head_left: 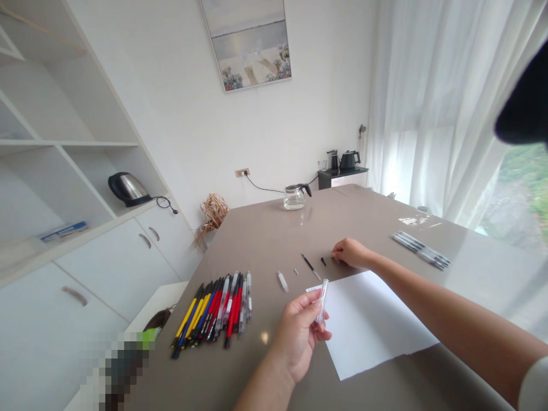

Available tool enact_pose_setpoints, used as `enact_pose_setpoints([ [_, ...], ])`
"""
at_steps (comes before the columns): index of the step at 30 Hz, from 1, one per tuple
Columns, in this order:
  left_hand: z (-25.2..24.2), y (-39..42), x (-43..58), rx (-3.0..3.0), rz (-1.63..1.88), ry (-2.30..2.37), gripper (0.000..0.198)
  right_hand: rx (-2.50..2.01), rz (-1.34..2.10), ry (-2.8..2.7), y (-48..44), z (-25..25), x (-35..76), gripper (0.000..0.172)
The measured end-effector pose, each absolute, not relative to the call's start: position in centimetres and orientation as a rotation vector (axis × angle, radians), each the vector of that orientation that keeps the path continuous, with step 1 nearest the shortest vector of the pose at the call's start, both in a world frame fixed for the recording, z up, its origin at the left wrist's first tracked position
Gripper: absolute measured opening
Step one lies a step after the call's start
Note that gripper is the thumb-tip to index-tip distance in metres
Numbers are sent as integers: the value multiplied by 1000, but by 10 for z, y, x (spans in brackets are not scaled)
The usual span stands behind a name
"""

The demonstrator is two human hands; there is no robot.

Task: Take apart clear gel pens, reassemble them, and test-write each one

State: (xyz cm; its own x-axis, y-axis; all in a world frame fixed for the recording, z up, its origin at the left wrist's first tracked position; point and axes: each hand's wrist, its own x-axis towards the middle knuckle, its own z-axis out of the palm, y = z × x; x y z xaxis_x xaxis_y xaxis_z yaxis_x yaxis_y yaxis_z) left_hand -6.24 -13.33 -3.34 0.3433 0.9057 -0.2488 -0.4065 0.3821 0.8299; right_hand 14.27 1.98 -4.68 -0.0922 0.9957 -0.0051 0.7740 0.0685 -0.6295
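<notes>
My left hand (299,328) is closed on a clear pen barrel (323,297), held tilted above the left edge of a white sheet of paper (372,325). Beyond the sheet my right hand (349,252) rests on the table, its fingers pinched together; whatever may be in them is hidden. Just left of those fingers lies a small black pen part (323,262). A thin pen refill (310,266), a tiny metallic piece (295,272) and a translucent whitish pen part (283,281) lie further left, apart from each other.
Many pens (214,308) in yellow, blue, red and clear lie in a row on the table's left. Several grey pens (422,250) sit at the right, near white scraps (414,219). A glass pot (294,198) stands at the far edge of the brown table (265,234).
</notes>
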Motion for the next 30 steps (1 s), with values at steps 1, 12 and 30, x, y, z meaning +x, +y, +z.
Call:
enact_pose_setpoints([
  [1,-34,-133,-63,748,962,817,36,-1748,680,-1905,18,-45,142,12],
  [12,-32,-134,-61,787,1158,832,46,-1202,1370,-1647,-87,-11,89,32],
  [30,-34,-147,-54,1644,952,991,23,-1280,1159,-1487,-45,-11,154,37],
])
